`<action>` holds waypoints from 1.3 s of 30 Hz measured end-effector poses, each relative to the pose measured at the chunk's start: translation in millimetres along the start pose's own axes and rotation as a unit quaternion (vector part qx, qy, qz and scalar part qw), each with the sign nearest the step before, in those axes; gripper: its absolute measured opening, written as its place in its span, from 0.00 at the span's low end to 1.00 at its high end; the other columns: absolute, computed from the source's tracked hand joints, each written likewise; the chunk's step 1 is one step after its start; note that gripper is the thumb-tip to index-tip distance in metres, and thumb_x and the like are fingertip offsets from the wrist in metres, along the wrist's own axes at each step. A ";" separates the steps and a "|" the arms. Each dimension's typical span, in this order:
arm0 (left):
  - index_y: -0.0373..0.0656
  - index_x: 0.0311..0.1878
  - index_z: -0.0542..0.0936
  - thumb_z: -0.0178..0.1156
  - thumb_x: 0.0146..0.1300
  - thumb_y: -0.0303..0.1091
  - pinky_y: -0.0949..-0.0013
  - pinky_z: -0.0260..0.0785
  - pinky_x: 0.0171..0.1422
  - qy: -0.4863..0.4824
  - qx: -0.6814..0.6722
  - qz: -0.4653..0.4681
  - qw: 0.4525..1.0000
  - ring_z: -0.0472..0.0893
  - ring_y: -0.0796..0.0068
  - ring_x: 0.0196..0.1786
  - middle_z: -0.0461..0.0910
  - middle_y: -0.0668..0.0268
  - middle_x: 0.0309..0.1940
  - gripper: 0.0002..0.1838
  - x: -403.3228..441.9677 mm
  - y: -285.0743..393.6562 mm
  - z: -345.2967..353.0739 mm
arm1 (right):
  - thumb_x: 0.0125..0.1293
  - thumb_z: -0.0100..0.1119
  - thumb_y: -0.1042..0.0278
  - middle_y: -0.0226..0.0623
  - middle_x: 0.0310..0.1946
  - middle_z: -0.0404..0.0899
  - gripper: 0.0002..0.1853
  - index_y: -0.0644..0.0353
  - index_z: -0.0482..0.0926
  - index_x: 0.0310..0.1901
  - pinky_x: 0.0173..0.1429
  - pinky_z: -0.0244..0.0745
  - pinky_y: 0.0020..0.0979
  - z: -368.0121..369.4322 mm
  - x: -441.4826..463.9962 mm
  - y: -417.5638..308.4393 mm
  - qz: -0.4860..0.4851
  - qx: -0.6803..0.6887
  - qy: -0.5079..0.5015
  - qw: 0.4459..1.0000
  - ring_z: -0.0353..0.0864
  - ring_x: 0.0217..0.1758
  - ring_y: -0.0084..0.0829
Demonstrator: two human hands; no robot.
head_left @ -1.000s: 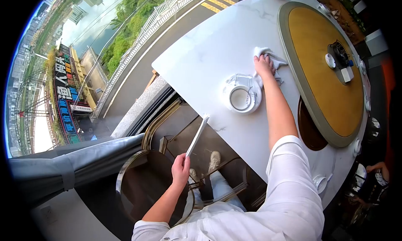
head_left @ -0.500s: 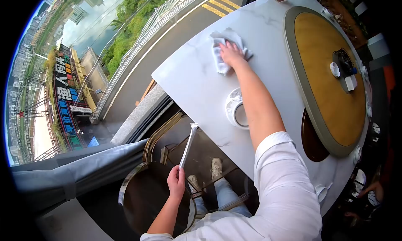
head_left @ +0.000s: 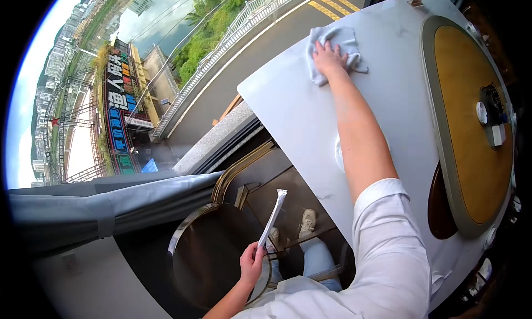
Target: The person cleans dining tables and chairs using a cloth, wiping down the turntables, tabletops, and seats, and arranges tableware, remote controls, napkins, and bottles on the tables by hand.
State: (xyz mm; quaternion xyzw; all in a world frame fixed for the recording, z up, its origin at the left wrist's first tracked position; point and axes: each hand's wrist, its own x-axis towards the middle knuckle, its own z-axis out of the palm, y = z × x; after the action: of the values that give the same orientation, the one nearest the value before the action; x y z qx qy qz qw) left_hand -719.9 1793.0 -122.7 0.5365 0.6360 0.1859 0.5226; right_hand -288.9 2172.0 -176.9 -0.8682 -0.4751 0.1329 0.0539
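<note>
My right hand lies with fingers spread on a pale grey-white cloth, pressing it onto the white marble-look table near its window-side edge. The cloth is rumpled, with one edge folded over. Under my right forearm sits a white dish, mostly hidden by the arm. Lower down, my left hand is closed round the bottom end of a slim white paper chopstick sleeve. It points upward, off the table, above the floor and beside a dark round chair seat.
A large turntable with a tan top and grey rim stands on the table at right, with small items at its centre. A brown round disc shows beneath its rim. A grey curtain hangs along the window at left.
The view has shifted, so the table and turntable appear further right. My right hand has slid the cloth slightly toward the window-side edge. My left hand still holds the chopstick sleeve.
</note>
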 end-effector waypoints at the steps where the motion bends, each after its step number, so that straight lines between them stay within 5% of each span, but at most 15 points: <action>1: 0.36 0.43 0.75 0.50 0.67 0.30 0.82 0.61 0.34 0.011 -0.006 -0.002 1.000 0.69 0.87 0.29 0.75 0.72 0.27 0.08 -2.4 1.9 -2.3 | 0.68 0.35 0.48 0.26 0.72 0.45 0.27 0.35 0.53 0.69 0.72 0.33 0.56 9.9 -14.5 -37.7 -0.063 -0.004 -0.005 0.998 0.40 0.75 0.40; 4: 0.37 0.44 0.74 0.50 0.67 0.31 0.83 0.56 0.28 0.027 0.007 0.035 0.999 0.66 0.90 0.24 0.75 0.73 0.26 0.09 -5.0 -2.5 -9.2 | 0.68 0.38 0.48 0.26 0.72 0.47 0.26 0.34 0.56 0.68 0.73 0.31 0.54 39.4 -73.3 -111.4 -0.207 0.000 -0.022 0.978 0.41 0.75 0.40; 7: 0.39 0.44 0.73 0.48 0.69 0.33 0.84 0.48 0.19 0.059 -0.069 0.033 0.995 0.59 0.93 0.17 0.74 0.74 0.25 0.08 -3.2 -1.8 -13.7 | 0.67 0.39 0.52 0.30 0.71 0.49 0.26 0.38 0.58 0.67 0.72 0.36 0.51 73.9 -139.8 -132.2 -0.244 0.025 0.039 0.969 0.43 0.74 0.42; 11: 0.41 0.45 0.73 0.48 0.69 0.34 0.85 0.47 0.19 0.017 -0.100 0.065 0.993 0.58 0.93 0.17 0.73 0.74 0.25 0.09 0.5 14.0 -18.3 | 0.64 0.38 0.66 0.37 0.68 0.56 0.27 0.49 0.60 0.66 0.73 0.39 0.49 99.6 -221.7 -95.9 -0.207 0.073 0.150 0.964 0.50 0.72 0.46; 12: 0.41 0.45 0.73 0.48 0.69 0.34 0.85 0.47 0.19 -0.007 -0.098 0.070 0.993 0.58 0.93 0.17 0.73 0.74 0.25 0.09 1.6 17.3 -18.0 | 0.63 0.39 0.66 0.38 0.68 0.56 0.27 0.50 0.61 0.66 0.71 0.46 0.46 103.0 -241.3 -80.9 -0.197 0.083 0.171 0.962 0.49 0.72 0.44; 16: 0.41 0.47 0.73 0.48 0.69 0.34 0.86 0.48 0.21 -0.087 -0.111 0.096 0.985 0.59 0.94 0.19 0.73 0.75 0.26 0.09 6.5 30.4 -2.8 | 0.62 0.41 0.67 0.39 0.64 0.63 0.26 0.55 0.64 0.63 0.71 0.48 0.46 86.2 -348.3 -2.1 -0.189 0.065 0.193 0.961 0.56 0.69 0.43; 17: 0.39 0.46 0.73 0.49 0.69 0.32 0.85 0.51 0.25 -0.108 -0.098 0.122 0.982 0.61 0.92 0.22 0.72 0.75 0.27 0.09 7.7 32.4 3.7 | 0.61 0.48 0.66 0.41 0.61 0.65 0.24 0.55 0.67 0.61 0.69 0.52 0.46 82.0 -378.0 19.7 -0.181 0.043 0.223 0.957 0.60 0.66 0.44; 21: 0.35 0.46 0.74 0.50 0.68 0.31 0.82 0.58 0.33 -0.192 -0.037 0.218 0.956 0.65 0.88 0.29 0.70 0.75 0.27 0.10 14.9 38.4 32.3 | 0.61 0.53 0.57 0.39 0.62 0.64 0.27 0.54 0.66 0.62 0.69 0.52 0.49 71.6 -465.0 107.4 -0.039 0.029 0.231 0.972 0.60 0.66 0.44; 24: 0.34 0.48 0.73 0.51 0.66 0.30 0.78 0.62 0.36 -0.235 0.008 0.235 0.943 0.68 0.83 0.31 0.71 0.71 0.28 0.11 19.1 47.7 56.1 | 0.61 0.53 0.54 0.39 0.65 0.60 0.29 0.53 0.63 0.64 0.69 0.47 0.52 66.4 -498.2 187.6 0.181 -0.023 0.259 0.949 0.55 0.68 0.46; 26: 0.36 0.50 0.73 0.51 0.63 0.27 0.73 0.65 0.38 -0.217 0.149 0.374 0.889 0.72 0.73 0.32 0.72 0.64 0.31 0.13 20.9 63.9 80.7 | 0.60 0.51 0.48 0.39 0.67 0.57 0.32 0.52 0.61 0.65 0.68 0.45 0.56 63.7 -498.0 232.0 0.327 -0.042 0.245 0.912 0.53 0.69 0.47; 28: 0.42 0.53 0.73 0.50 0.62 0.27 0.65 0.69 0.39 -0.224 0.203 0.384 0.872 0.75 0.61 0.35 0.72 0.60 0.37 0.16 26.3 76.5 111.9 | 0.59 0.51 0.44 0.39 0.67 0.56 0.34 0.52 0.61 0.64 0.68 0.43 0.58 49.7 -491.2 240.3 0.383 -0.030 0.208 0.899 0.51 0.70 0.48; 31: 0.42 0.56 0.69 0.47 0.59 0.23 0.56 0.69 0.44 -0.200 0.257 0.410 0.852 0.75 0.52 0.41 0.71 0.56 0.43 0.20 38.9 92.9 166.2 | 0.59 0.51 0.44 0.40 0.67 0.55 0.34 0.52 0.61 0.64 0.68 0.42 0.59 55.2 -489.7 232.8 0.358 -0.044 0.219 0.907 0.50 0.70 0.50; 39: 0.42 0.60 0.65 0.51 0.54 0.27 0.52 0.60 0.59 -0.075 0.377 0.472 0.793 0.68 0.50 0.56 0.67 0.54 0.55 0.26 72.9 103.6 229.1 | 0.58 0.54 0.59 0.41 0.62 0.64 0.25 0.54 0.69 0.58 0.67 0.51 0.51 65.4 -519.6 204.8 0.180 -0.016 0.283 0.942 0.60 0.66 0.46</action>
State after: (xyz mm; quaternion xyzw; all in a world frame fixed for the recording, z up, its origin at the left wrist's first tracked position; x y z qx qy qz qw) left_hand -462.5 1819.5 -162.1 0.9367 0.2828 0.1141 0.1719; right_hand -408.1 1622.7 -191.4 -0.9418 -0.2777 -0.1189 0.1472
